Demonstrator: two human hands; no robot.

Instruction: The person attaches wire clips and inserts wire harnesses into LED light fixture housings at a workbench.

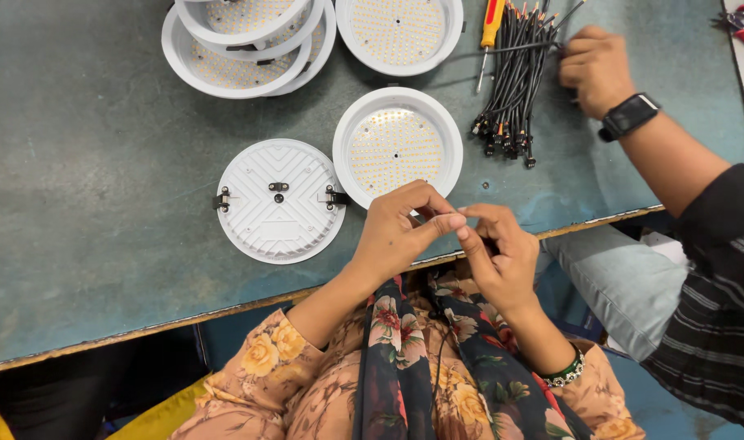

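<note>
Head view, looking straight down on a worn blue-green table (87,163) with a pale strip along its near edge. At the centre, just over that edge, the left hand (396,232) and right hand (498,253) brought together, fingertips meeting. Left fingers (437,224) pinched shut on something very thin, likely a fine wire or lead, too small to make out clearly; right fingers (469,224) curled and closed against the same spot, so both hands gripping the one small piece. Directly beyond the hands, an open round white lamp (397,147), its disc of tiny yellow dots facing up, just beside the left knuckles. To its left, touching or nearly so, a round white back cover (279,200) lying ribbed side up with a metal spring clip at each side. Farther back, a stack of similar lamps (241,45) and one more lamp (399,33) at the top edge. At upper right, a bundle of black cables (514,81) with connector ends, a screwdriver (490,33) with a yellow and red handle beside it, and a second person's hand (596,69), wristwatch on, resting on the bundle. Red-handled pliers (742,24) at the far right corner. Judged step: preparing or straightening a thin lead, held close above the table edge. Next move likely needing a steady pinch and careful aim toward the open lamp nearby.
</note>
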